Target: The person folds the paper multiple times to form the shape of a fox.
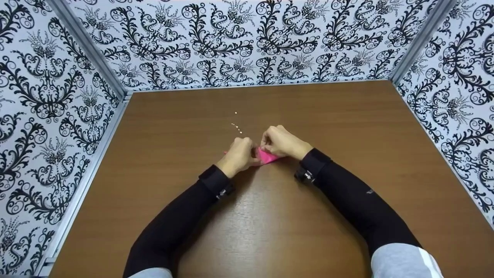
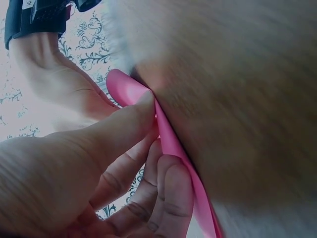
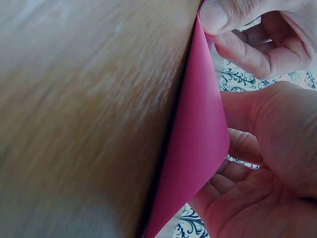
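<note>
Pink sheet is abt mid-table, a bit beyond centre, lying low on the brown wood-look table w/ part of it bent up off the surface. Both hands are on it, side by side, close together. L hand pinches one end — in the R wrist view its thumb and index finger have the sheet's narrow tip between them, other fingers curled behind. R hand is at the raised flap, fingers bent, thumb and fingers gripping its edge; in the R wrist view the sheet hides some fingertips, so exact contact there isn't clear. Sheet's long lower edge runs along the tabletop, flap curving up toward the R hand. Small white specks sit in a broken line on the table, just beyond the L hand. Both forearms are in black sleeves, each w/ a small dark device at the wrist; light grey shirt sleeve shows at the R elbow. Walls round the table are white w/ black scrollwork, grey rails at the corners.
</note>
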`<state>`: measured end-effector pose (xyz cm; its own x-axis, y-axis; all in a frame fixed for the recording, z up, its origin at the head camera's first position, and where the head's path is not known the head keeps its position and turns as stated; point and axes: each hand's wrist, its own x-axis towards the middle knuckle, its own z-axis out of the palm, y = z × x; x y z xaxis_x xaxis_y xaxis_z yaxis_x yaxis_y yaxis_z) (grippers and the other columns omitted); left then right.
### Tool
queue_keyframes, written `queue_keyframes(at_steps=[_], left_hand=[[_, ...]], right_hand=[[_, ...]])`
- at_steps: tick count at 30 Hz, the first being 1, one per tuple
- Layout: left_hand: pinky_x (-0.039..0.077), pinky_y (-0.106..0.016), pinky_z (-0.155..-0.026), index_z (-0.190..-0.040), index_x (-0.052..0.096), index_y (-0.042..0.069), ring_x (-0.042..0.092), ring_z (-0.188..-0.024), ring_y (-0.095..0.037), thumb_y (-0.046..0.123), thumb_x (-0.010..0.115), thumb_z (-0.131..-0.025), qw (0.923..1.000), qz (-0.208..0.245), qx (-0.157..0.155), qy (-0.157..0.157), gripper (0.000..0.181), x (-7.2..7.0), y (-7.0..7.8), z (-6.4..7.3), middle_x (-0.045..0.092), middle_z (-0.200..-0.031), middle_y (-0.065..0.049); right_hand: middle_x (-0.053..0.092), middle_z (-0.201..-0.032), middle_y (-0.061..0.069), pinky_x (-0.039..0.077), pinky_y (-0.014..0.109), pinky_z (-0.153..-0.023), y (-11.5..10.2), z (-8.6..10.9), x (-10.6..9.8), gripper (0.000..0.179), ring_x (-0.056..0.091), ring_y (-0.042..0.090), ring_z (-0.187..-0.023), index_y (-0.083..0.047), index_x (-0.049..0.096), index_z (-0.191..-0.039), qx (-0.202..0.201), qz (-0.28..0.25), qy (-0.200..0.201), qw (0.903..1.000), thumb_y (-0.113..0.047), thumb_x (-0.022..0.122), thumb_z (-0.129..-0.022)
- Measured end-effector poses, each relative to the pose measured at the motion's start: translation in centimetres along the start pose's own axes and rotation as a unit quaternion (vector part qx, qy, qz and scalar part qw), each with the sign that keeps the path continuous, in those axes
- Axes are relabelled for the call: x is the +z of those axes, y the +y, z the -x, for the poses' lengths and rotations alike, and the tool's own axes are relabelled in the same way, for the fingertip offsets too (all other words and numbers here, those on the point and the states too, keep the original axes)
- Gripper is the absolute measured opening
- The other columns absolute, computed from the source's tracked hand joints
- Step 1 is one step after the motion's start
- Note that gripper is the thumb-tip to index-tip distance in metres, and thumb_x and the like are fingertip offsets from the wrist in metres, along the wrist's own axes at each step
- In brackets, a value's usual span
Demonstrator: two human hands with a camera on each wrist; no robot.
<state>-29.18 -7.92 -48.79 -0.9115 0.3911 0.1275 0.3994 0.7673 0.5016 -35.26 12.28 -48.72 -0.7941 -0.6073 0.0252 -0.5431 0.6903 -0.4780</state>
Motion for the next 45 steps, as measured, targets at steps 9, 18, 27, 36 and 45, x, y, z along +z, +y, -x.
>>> queue_keyframes(at_steps=[9,18,27,36,45], left_hand=[[0.065,-0.040,-0.078,-0.080,0.086,0.009,0.067,-0.074,-0.015,0.013,0.101,-0.089,0.9999,0.004,-0.009,-0.007,0.018,-0.1,-0.2,0.2,0.085,-0.080,-0.006],[0.063,-0.037,-0.074,-0.080,0.086,0.008,0.062,-0.070,-0.013,0.013,0.102,-0.089,1.0000,0.007,-0.005,-0.005,0.019,-0.3,-0.4,0.6,0.085,-0.080,-0.007],[0.064,-0.037,-0.075,-0.084,0.088,0.009,0.064,-0.068,-0.012,0.014,0.101,-0.090,0.9995,0.019,-0.019,-0.017,0.015,-0.4,-0.8,0.8,0.086,-0.082,-0.007],[0.065,-0.038,-0.076,-0.084,0.088,0.008,0.064,-0.068,-0.012,0.010,0.099,-0.090,0.9993,0.021,-0.018,-0.025,0.012,-0.9,-1.1,1.3,0.086,-0.082,-0.008],[0.068,-0.036,-0.077,-0.085,0.087,0.009,0.068,-0.071,-0.013,0.018,0.100,-0.094,0.9974,0.024,-0.049,-0.047,0.018,-1.3,-1.7,1.7,0.087,-0.085,-0.008]], right_hand=[[0.087,-0.095,0.009,0.065,0.039,-0.083,0.0,0.0,-0.2,0.008,0.076,0.023,-0.085,-0.006,0.089,-0.098,-0.005,0.004,0.003,1.0000,-0.009,0.083,-0.103],[0.088,-0.096,0.009,0.067,0.039,-0.083,0.1,0.1,-0.1,0.008,0.078,0.022,-0.086,-0.006,0.089,-0.098,-0.008,0.002,0.010,0.9999,-0.008,0.083,-0.102],[0.089,-0.100,0.011,0.071,0.043,-0.089,-0.1,0.1,0.0,0.008,0.082,0.026,-0.091,-0.006,0.090,-0.102,0.008,-0.004,0.001,1.0000,-0.008,0.082,-0.103],[0.089,-0.099,0.010,0.070,0.043,-0.088,-0.2,0.1,0.1,0.008,0.081,0.026,-0.090,-0.007,0.090,-0.102,0.014,-0.005,-0.001,0.9999,-0.008,0.082,-0.103],[0.088,-0.096,0.006,0.062,0.035,-0.083,-0.1,0.1,0.0,0.009,0.076,0.020,-0.087,-0.009,0.090,-0.099,0.001,0.001,0.003,1.0000,-0.010,0.082,-0.104]])
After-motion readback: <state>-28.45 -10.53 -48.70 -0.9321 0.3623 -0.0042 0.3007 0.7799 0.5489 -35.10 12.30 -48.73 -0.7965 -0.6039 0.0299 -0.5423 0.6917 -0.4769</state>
